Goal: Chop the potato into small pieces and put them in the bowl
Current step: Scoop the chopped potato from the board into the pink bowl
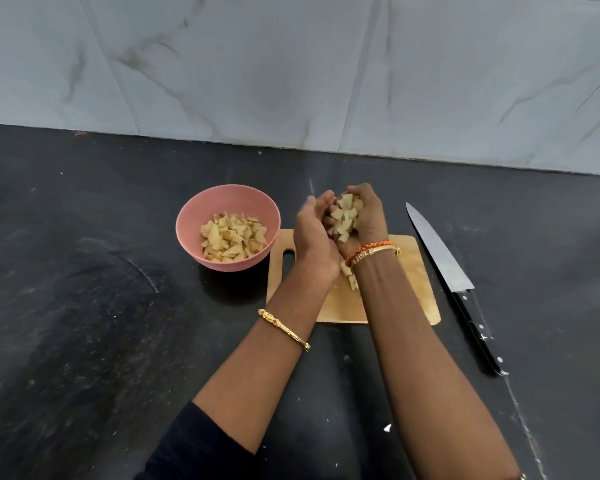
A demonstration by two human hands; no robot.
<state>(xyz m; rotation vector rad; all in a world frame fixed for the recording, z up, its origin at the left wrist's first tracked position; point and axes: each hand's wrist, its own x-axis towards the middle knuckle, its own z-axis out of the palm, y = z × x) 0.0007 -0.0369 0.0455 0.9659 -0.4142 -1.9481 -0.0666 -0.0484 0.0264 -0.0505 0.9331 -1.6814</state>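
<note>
Above the light wooden cutting board [409, 271], the left hand [314, 233] and the right hand [369, 216] are cupped together and lifted over the board. Between them they hold a heap of small pale potato pieces [345, 216]; the fingers of both hands curl around this heap. A few more loose potato bits [350, 277] lie on the board under the right wrist. Just left of the board, touching its corner, stands the round pink plastic bowl [187, 230], which holds a pile of chopped potato [234, 239]. On the dark stone worktop [84, 306], to the right of the board, lies the long kitchen knife with a black handle [440, 254], apart from both hands.
</note>
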